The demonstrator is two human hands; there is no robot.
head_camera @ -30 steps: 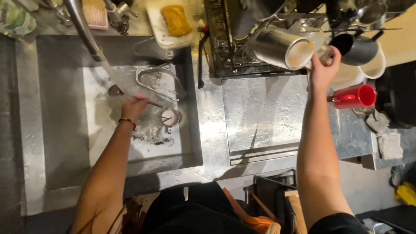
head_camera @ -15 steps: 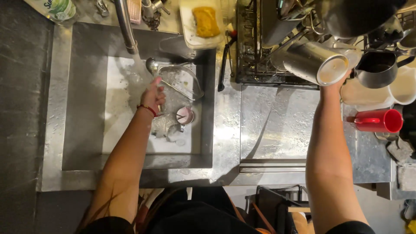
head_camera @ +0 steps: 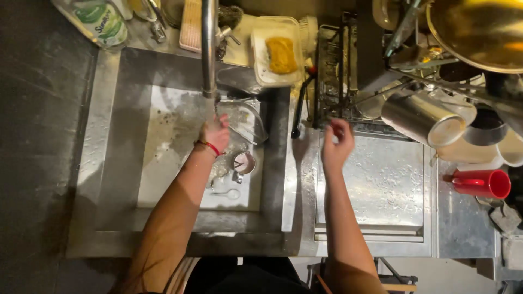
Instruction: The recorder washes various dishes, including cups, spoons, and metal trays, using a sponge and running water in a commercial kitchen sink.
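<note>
Left hand [head_camera: 216,133] in the steel sink [head_camera: 109,163], under the running curved chrome faucet [head_camera: 208,49] — fingers curled, but can't tell if they grip anything. Just beside it: a clear glass lid [head_camera: 245,121] and a small round metal strainer [head_camera: 243,162]. Right hand [head_camera: 336,146] hovers over the wet steel tabletop [head_camera: 381,185] — fingers loosely curled, empty, near the black wire dish rack [head_camera: 332,81].

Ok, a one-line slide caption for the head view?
Left hand under the running faucet in a steel sink; right hand empty above the drainboard.
</note>
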